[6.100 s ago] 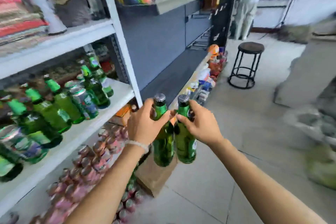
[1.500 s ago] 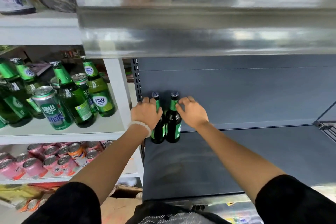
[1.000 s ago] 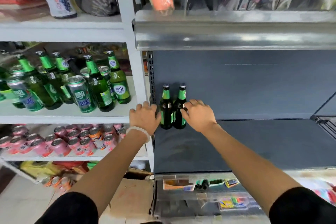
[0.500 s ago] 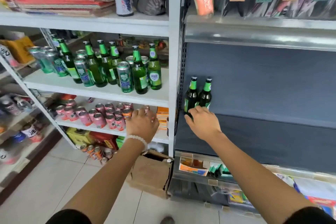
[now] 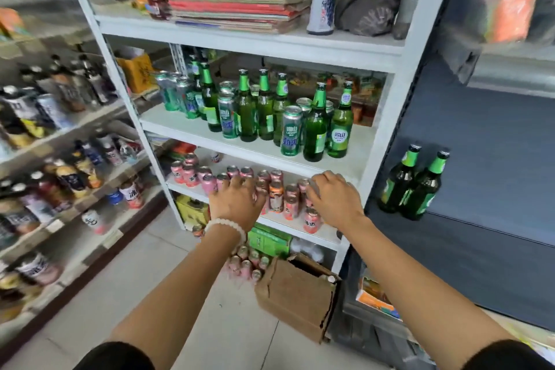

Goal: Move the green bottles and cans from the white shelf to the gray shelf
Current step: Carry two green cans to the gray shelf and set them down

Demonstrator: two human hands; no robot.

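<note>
Shop aisle, white shelf [image 5: 192, 129] held green bottles [image 5: 315, 126] and cans [image 5: 290, 132], two bottles [image 5: 411, 186] stood right of it on gray shelf [image 5: 480, 249], left hand [image 5: 234, 201] and right hand [image 5: 333, 198] reached below its front edge, fingers loose, empty.

Small shop — shelves [image 5: 249, 42] crowded with drinks [image 5: 288, 129]

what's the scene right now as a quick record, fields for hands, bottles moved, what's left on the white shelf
left hand: open, holding nothing, in front of the pink cans
right hand: open, holding nothing, below the white shelf edge
moved: two green bottles upright, side by side on the gray shelf
left to move: many green bottles and cans on the white shelf
</note>
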